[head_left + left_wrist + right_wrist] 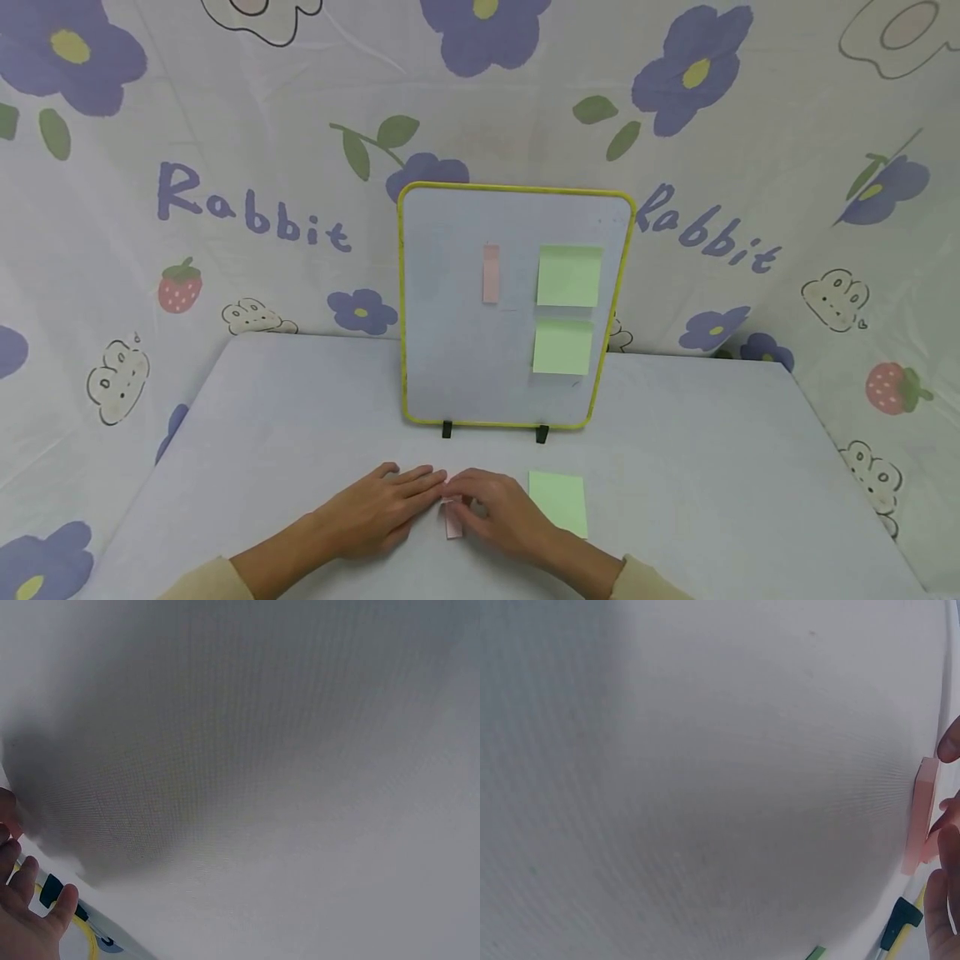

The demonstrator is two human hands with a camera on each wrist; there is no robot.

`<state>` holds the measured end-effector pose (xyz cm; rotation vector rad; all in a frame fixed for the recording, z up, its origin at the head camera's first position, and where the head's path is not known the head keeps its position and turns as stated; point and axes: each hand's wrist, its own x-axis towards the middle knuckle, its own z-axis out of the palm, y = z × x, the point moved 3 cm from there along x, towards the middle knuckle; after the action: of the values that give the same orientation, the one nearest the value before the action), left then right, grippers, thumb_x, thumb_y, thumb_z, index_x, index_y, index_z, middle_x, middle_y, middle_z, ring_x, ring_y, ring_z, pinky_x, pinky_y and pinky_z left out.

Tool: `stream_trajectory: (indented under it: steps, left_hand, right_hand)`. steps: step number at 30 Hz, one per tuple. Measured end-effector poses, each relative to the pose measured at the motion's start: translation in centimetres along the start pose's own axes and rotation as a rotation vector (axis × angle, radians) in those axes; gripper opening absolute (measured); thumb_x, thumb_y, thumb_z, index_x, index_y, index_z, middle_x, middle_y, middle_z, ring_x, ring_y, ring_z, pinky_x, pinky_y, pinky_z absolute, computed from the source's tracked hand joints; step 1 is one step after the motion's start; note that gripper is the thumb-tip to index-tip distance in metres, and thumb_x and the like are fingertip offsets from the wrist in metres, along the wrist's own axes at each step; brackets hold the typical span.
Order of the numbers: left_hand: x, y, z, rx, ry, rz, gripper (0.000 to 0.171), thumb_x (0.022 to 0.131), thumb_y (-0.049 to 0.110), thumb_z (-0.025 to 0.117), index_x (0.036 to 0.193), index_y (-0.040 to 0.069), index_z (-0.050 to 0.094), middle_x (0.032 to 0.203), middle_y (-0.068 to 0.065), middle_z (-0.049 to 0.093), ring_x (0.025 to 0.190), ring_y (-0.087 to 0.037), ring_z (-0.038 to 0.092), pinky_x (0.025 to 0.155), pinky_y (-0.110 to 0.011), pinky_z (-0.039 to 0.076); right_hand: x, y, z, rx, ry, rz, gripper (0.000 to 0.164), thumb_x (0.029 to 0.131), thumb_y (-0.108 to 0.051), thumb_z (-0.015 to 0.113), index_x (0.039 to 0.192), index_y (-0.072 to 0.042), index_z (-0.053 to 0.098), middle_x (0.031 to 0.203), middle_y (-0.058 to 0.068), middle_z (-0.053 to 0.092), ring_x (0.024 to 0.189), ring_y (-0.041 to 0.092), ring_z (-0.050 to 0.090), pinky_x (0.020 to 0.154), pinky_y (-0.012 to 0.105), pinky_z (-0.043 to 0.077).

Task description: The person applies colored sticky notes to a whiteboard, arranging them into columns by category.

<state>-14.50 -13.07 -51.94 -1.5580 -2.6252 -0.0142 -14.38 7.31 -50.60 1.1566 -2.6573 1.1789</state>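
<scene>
A narrow pink sticky note pad (454,523) lies on the table between the hands, its far end partly hidden by fingers. My left hand (386,504) lies palm down, fingers extended, their tips at the pad's far end. From the other side my right hand (502,508) curls its thumb and fingers over the pad and appears to pinch pink paper there. In the right wrist view the pad (921,814) shows its thickness, with right fingers (937,900) close by. Just right of that hand is a green sticky note (558,500) on the table.
Behind the hands stands a whiteboard (457,358) with a yellow frame on black feet (542,434). One pink strip (491,275) and two green notes, an upper one (570,277) and a lower one (562,347), are on it. A patterned cloth (255,125) hangs behind.
</scene>
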Motion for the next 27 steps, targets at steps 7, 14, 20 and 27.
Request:
stream_trajectory:
  steps: [7, 14, 20, 27]
  left_hand:
    - [0.1, 0.0, 0.2, 0.01, 0.028, 0.005, 0.057, 0.097, 0.024, 0.06, 0.149, 0.008, 0.046, 0.151, -0.004, 0.048, 0.134, -0.017, 0.05, 0.091, -0.042, 0.049]
    - [-0.1, 0.0, 0.3, 0.027, 0.045, 0.002, 0.058, 0.095, 0.024, 0.061, 0.148, 0.006, 0.046, 0.151, -0.004, 0.048, 0.132, -0.016, 0.052, 0.09, -0.039, 0.048]
    - [-0.1, -0.1, 0.2, 0.026, 0.049, -0.002, 0.053, 0.095, 0.022, 0.06, 0.145, 0.007, 0.052, 0.15, -0.004, 0.049, 0.131, -0.017, 0.052, 0.089, -0.038, 0.048]
    - [0.1, 0.0, 0.1, 0.021, 0.02, -0.01, 0.052, 0.097, 0.024, 0.059, 0.146, 0.008, 0.051, 0.149, -0.004, 0.05, 0.134, -0.017, 0.05, 0.091, -0.04, 0.048]
  right_hand:
    - [0.2, 0.0, -0.1, 0.03, 0.031, -0.017, 0.012, 0.093, -0.006, 0.067, 0.103, -0.006, 0.074, 0.106, 0.0, 0.073, 0.103, 0.01, 0.067, 0.09, 0.028, 0.053]
    - [0.6, -0.2, -0.4, 0.043, 0.062, -0.013, 0.014, 0.093, -0.004, 0.068, 0.105, -0.004, 0.074, 0.109, 0.004, 0.073, 0.107, 0.015, 0.067, 0.094, 0.033, 0.052]
    - [1.0, -0.3, -0.8, 0.042, 0.092, -0.017, 0.015, 0.091, -0.003, 0.069, 0.105, -0.004, 0.075, 0.109, 0.003, 0.073, 0.107, 0.015, 0.067, 0.094, 0.034, 0.052]
    - [1.6, -0.6, -1.8, 0.023, 0.131, -0.021, 0.016, 0.091, -0.003, 0.07, 0.106, -0.003, 0.075, 0.111, 0.007, 0.073, 0.107, 0.017, 0.068, 0.093, 0.034, 0.053]
